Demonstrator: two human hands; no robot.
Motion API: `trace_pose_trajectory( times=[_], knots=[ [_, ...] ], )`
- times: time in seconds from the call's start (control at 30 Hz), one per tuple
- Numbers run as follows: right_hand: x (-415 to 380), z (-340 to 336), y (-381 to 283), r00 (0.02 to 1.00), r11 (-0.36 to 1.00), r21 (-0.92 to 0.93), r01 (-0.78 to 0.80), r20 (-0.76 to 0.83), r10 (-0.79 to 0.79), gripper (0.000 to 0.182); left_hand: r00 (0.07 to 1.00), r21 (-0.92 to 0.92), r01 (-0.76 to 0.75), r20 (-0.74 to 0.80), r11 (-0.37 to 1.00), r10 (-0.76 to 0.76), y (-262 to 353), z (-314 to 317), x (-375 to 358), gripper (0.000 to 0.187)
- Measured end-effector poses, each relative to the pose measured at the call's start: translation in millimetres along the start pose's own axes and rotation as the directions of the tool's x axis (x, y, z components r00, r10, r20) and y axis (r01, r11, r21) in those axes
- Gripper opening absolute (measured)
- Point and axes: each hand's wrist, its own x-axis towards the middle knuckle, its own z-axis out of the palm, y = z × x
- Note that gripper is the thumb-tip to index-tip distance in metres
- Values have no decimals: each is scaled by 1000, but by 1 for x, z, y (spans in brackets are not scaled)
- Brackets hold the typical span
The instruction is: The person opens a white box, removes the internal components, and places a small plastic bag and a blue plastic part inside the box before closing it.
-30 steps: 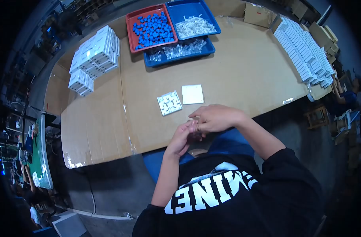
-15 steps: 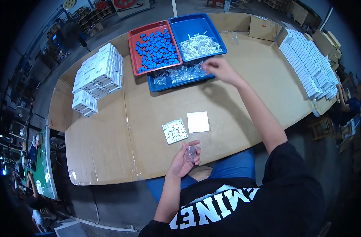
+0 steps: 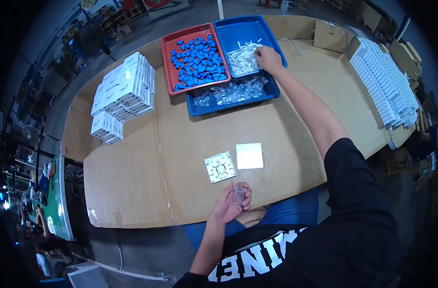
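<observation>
A small clear plastic bag (image 3: 238, 196) rests in my left hand (image 3: 224, 207), whose fingers curl round it by the table's near edge. My right hand (image 3: 269, 58) reaches over the right side of the upper blue tray (image 3: 243, 30), its fingers drawn together at the pile of small white plastic pieces (image 3: 243, 60). What those fingertips hold, if anything, is too small to tell. Just beyond my left hand lie a white square box part (image 3: 220, 167) with its moulded inner side up and a plain white square cover (image 3: 249, 156).
A red tray (image 3: 168, 62) of blue connector-like pieces adjoins the upper blue tray. Beneath both, a lower blue tray (image 3: 195, 111) holds clear plastic bags. White boxes (image 3: 125, 86) are stacked at left; rows of white parts (image 3: 384, 81) stand at right. Cardboard walls (image 3: 330, 37) edge the table.
My right hand has moved from above the lower tray's bags up to the white pieces, its fingers now among them. My left hand still holds the bag. The view has shifted slightly.
</observation>
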Motion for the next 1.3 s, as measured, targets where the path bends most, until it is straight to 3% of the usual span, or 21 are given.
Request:
trace_pose_trajectory(
  times=[0.13,0.17,0.2,0.23,0.3,0.33,0.4,0.43,0.5,0.53,0.6,0.63,0.73,0.8,0.83,0.9,0.93,1.07,1.3],
  knots=[
    [2,-7,1,999,998,44,-40,34,39,20,998,11,43,53,999,-44,2,-3,2,54],
    [2,-6,-1,992,862,499,-88,-36,123,19,997,15,48,64,999,-49,1,-3,-1,54],
    [5,-9,-2,973,534,843,-64,-66,221,18,997,35,51,51,998,-53,1,-1,-3,54],
    [1,-29,-11,973,544,838,-52,-80,217,18,998,52,51,39,997,-53,1,1,-2,55],
    [-37,-92,-42,978,-43,979,-199,201,54,18,997,110,43,58,993,-49,1,-4,1,56],
    [-56,-111,-51,978,-35,979,-201,203,55,18,997,168,32,60,985,-43,-1,-6,0,58],
    [-99,-131,-63,977,-150,965,-215,212,-31,19,999,115,-28,44,993,23,-4,-2,1,59],
    [-122,-136,-65,969,-148,958,-246,246,-17,19,996,64,-84,13,994,84,-8,0,0,61],
    [-182,-132,-69,960,247,938,-245,270,-73,19,992,19,-94,85,995,92,-9,12,5,64],
    [-215,-128,-71,949,336,910,-243,295,-111,16,994,-7,-92,63,996,93,-8,14,8,64],
    [-276,-129,-83,888,377,841,-388,451,-93,17,995,202,-86,74,976,72,-5,13,19,62],
    [-299,-129,-86,875,385,830,-404,473,-102,17,994,178,-96,65,979,86,-7,9,24,62],
    [-334,-126,-88,839,407,827,-387,499,-216,15,997,226,-65,45,972,56,-9,5,32,55],
    [-340,-135,-92,789,557,722,-410,587,-180,14,997,255,-68,48,965,57,-10,6,31,54],
    [-338,-138,-92,784,553,717,-423,596,-173,14,995,297,-82,73,951,63,-10,7,31,52],
    [-330,-139,-91,753,652,707,-275,580,-312,14,996,288,-85,29,954,80,-11,6,28,52],
    [-326,-141,-93,700,698,649,-303,649,-300,13,997,283,-81,34,956,75,-10,5,27,52],
    [-317,-133,-100,625,666,723,-185,609,-488,11,998,305,-61,8,950,62,-10,5,23,51],
    [-308,-135,-117,603,645,751,-143,583,-545,11,996,299,-84,44,950,74,-11,6,23,50]
  ],
)
